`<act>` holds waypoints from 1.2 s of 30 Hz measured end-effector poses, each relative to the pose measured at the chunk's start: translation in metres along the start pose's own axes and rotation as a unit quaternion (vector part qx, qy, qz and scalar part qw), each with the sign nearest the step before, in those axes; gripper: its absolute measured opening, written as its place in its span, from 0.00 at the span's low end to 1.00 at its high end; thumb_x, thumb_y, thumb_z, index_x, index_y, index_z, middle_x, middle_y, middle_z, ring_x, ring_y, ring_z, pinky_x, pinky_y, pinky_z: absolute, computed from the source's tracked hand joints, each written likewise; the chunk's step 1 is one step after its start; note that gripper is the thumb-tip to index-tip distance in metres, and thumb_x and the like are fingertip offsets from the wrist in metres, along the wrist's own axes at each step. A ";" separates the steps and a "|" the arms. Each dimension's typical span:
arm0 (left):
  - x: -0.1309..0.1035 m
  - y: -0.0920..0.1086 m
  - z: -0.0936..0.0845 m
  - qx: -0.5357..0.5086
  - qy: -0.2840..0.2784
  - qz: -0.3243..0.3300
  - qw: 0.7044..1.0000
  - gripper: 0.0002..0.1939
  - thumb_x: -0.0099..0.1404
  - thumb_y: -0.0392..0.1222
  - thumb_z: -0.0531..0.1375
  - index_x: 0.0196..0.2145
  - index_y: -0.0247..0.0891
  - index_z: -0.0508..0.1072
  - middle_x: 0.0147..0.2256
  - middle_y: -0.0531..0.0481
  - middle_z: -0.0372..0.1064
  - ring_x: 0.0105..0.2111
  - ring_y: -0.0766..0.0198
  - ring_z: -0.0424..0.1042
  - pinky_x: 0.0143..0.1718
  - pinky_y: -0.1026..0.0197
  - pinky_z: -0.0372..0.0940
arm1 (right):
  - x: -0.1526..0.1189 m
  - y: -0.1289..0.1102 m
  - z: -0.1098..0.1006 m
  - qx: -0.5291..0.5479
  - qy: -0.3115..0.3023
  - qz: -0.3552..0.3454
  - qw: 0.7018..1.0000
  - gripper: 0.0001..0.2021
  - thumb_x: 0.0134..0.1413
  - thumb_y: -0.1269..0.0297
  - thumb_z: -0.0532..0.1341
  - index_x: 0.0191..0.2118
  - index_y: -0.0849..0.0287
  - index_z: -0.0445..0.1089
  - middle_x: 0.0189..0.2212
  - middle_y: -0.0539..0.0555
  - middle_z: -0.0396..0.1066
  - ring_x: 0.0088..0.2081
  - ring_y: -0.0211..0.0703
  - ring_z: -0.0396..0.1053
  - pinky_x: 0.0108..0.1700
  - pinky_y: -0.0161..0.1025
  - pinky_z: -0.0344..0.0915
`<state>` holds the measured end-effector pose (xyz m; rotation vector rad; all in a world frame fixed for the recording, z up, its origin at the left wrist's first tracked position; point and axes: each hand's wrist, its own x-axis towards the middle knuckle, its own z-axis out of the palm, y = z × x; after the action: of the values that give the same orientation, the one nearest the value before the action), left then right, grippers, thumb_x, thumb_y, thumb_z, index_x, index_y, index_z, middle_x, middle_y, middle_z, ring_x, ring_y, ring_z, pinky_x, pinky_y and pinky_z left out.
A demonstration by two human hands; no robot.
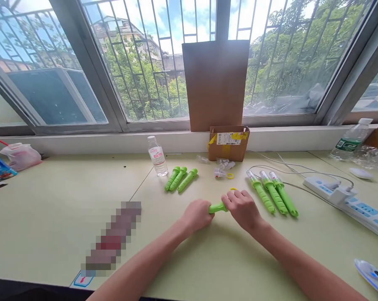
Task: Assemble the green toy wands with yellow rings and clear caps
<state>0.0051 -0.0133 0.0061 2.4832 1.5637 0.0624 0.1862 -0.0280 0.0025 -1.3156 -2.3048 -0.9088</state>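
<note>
forearms [145, 257]: stretched over table [235, 271]
left hand [196, 215]: closed around green handle [217, 207]
right hand [243, 209]: curled over its other end

A bright green stick [218, 207], glossy along the short middle stretch that shows, sits at five o'clock from the centre of the view. It is held roughly level, along the nine-to-three line, with both ends covered.

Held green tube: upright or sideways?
Sideways: the visible middle of the green tube runs nearly level from the left hand to the right hand; the hands hide its ends.
</note>
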 end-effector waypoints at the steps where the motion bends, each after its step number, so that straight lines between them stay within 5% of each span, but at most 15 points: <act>1: 0.000 0.000 0.001 0.010 0.003 0.002 1.000 0.11 0.57 0.39 0.51 0.27 0.37 0.73 0.25 0.45 0.71 0.25 0.62 0.68 0.25 0.62 0.52 | 0.000 0.000 -0.001 0.003 -0.011 0.002 1.000 0.11 0.53 0.80 0.53 0.27 0.58 0.65 0.22 0.52 0.66 0.25 0.40 0.56 0.30 0.41 0.39; 11: 0.005 -0.002 0.005 0.082 0.019 0.011 0.996 0.11 0.59 0.39 0.51 0.33 0.35 0.73 0.29 0.41 0.73 0.29 0.55 0.73 0.29 0.59 0.61 | 0.006 -0.001 -0.007 0.092 -0.173 0.057 0.979 0.10 0.44 0.81 0.54 0.29 0.59 0.66 0.25 0.53 0.70 0.25 0.40 0.63 0.29 0.39 0.39; 19: 0.007 -0.002 0.004 0.081 0.016 0.016 0.996 0.11 0.58 0.37 0.52 0.33 0.35 0.73 0.30 0.40 0.73 0.31 0.53 0.74 0.32 0.58 0.64 | 0.006 0.001 -0.007 0.110 -0.217 0.068 0.968 0.09 0.41 0.80 0.55 0.29 0.59 0.65 0.25 0.53 0.71 0.25 0.41 0.66 0.27 0.38 0.40; 30: 0.011 -0.006 0.007 0.086 0.029 0.024 0.996 0.10 0.58 0.37 0.52 0.32 0.35 0.73 0.29 0.40 0.73 0.29 0.53 0.74 0.29 0.58 0.63 | 0.009 0.003 -0.002 0.107 -0.221 0.060 0.967 0.08 0.42 0.79 0.55 0.29 0.59 0.64 0.25 0.53 0.72 0.25 0.41 0.66 0.27 0.38 0.39; 36: 0.014 -0.009 0.008 0.103 0.060 0.029 0.992 0.10 0.59 0.37 0.52 0.32 0.34 0.72 0.28 0.40 0.72 0.30 0.52 0.73 0.29 0.57 0.62 | 0.002 -0.002 0.011 0.106 -0.165 0.077 0.978 0.09 0.44 0.80 0.53 0.29 0.59 0.65 0.26 0.53 0.70 0.27 0.40 0.64 0.29 0.39 0.40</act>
<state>0.0049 0.0019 -0.0045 2.7312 1.6182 0.0637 0.1841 -0.0202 -0.0056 -1.6209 -2.4117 -0.4047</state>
